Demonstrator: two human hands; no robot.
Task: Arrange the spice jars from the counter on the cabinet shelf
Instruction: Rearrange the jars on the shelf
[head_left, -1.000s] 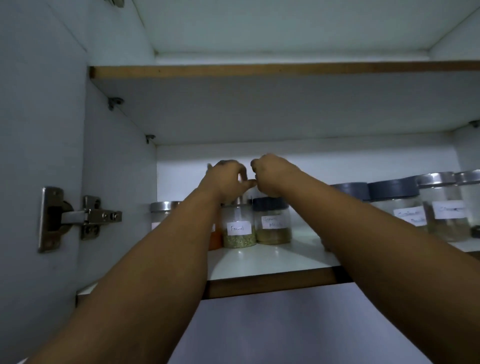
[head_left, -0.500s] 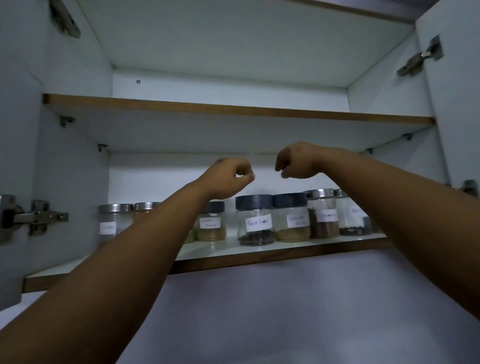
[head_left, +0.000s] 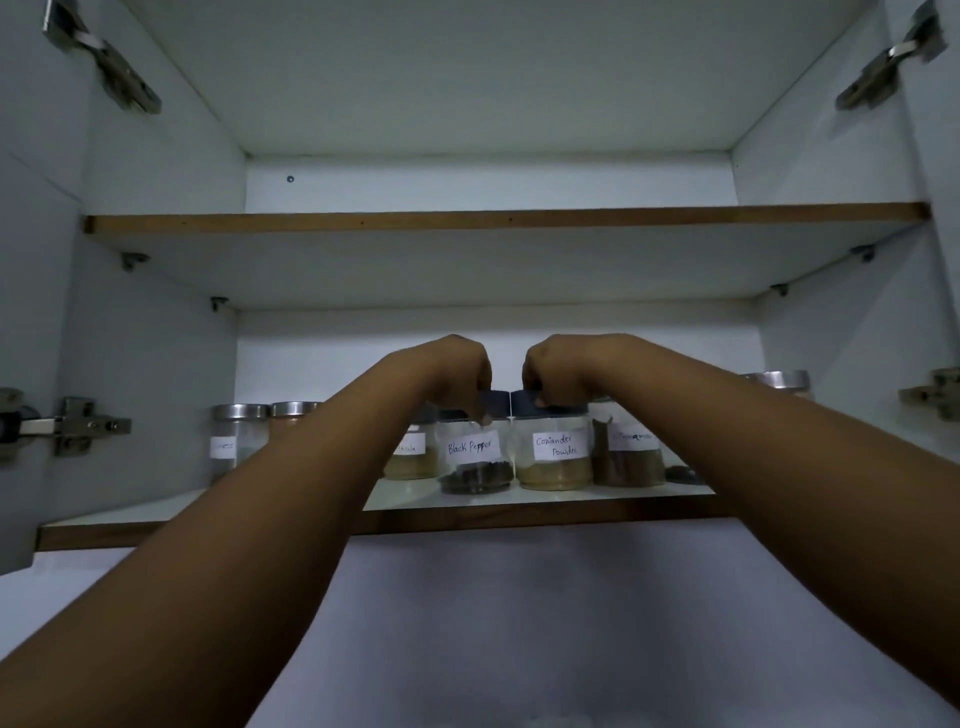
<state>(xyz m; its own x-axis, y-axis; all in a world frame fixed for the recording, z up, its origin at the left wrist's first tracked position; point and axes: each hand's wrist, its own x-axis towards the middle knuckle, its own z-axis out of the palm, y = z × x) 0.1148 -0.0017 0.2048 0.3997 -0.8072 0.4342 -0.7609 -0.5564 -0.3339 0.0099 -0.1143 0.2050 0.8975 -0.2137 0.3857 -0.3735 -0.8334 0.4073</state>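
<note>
A row of labelled glass spice jars stands on the lower cabinet shelf (head_left: 519, 512). My left hand (head_left: 457, 371) grips the dark lid of the Black Pepper jar (head_left: 475, 462) from above. My right hand (head_left: 558, 369) grips the dark lid of the Coriander Powder jar (head_left: 555, 454) beside it; the two jars touch. A masala jar (head_left: 413, 457) sits behind my left wrist. A cinnamon jar (head_left: 628, 457) stands right of the coriander. Two steel-lidded jars (head_left: 236, 439) stand at the left end. My forearms hide parts of the row.
The upper shelf (head_left: 498, 223) runs above the jars. Both cabinet doors stand open with metal hinges at the left (head_left: 67, 426) and right (head_left: 932, 395). Another steel lid (head_left: 782, 379) shows at the far right behind my right arm.
Both hands have dropped from the air above the row onto the lids of the pepper and coriander jars. The view has shifted right to centre on the cabinet.
</note>
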